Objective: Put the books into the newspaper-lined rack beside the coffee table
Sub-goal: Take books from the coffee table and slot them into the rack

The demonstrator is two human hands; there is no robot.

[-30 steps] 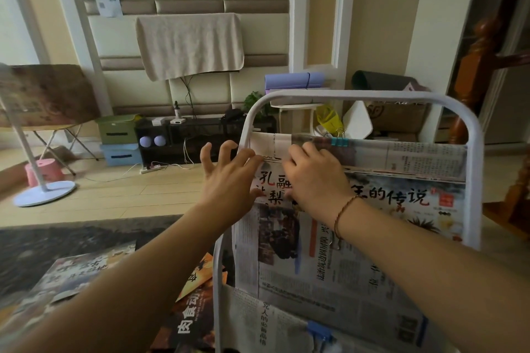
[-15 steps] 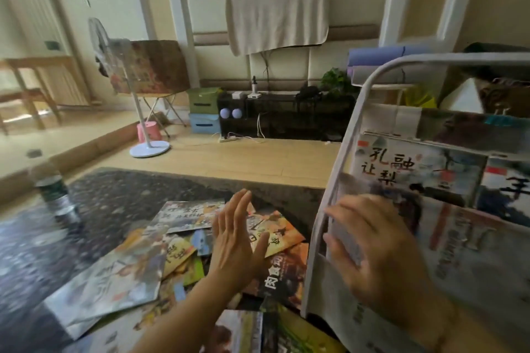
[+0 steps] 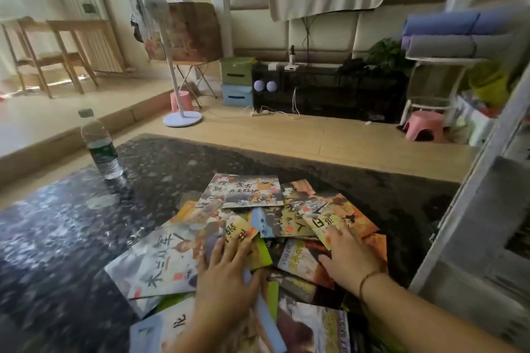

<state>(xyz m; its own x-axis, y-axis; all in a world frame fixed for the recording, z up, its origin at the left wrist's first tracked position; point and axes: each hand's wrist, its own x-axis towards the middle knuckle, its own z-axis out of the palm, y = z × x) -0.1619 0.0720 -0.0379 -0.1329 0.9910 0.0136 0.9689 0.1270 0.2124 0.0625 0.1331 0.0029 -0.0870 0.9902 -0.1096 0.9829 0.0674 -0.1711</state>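
Note:
Several thin picture books [image 3: 243, 192] lie scattered and overlapping on the dark stone coffee table [image 3: 71, 232]. My left hand [image 3: 226, 269] rests flat, fingers spread, on the books in the middle of the pile. My right hand [image 3: 347, 255] lies palm down on books at the pile's right side, fingers apart. Neither hand grips a book. The white-framed rack [image 3: 470, 238] with its newspaper lining stands at the right edge, blurred and cut off by the frame.
A water bottle [image 3: 100, 146] stands on the table's far left. Beyond the table are a white fan stand [image 3: 177, 71], a pink stool [image 3: 424, 129], a black shelf unit [image 3: 329, 92] and storage boxes on the wooden floor.
My view swung left from the rack to the table. Both hands left the newspaper lining and came down onto the book pile.

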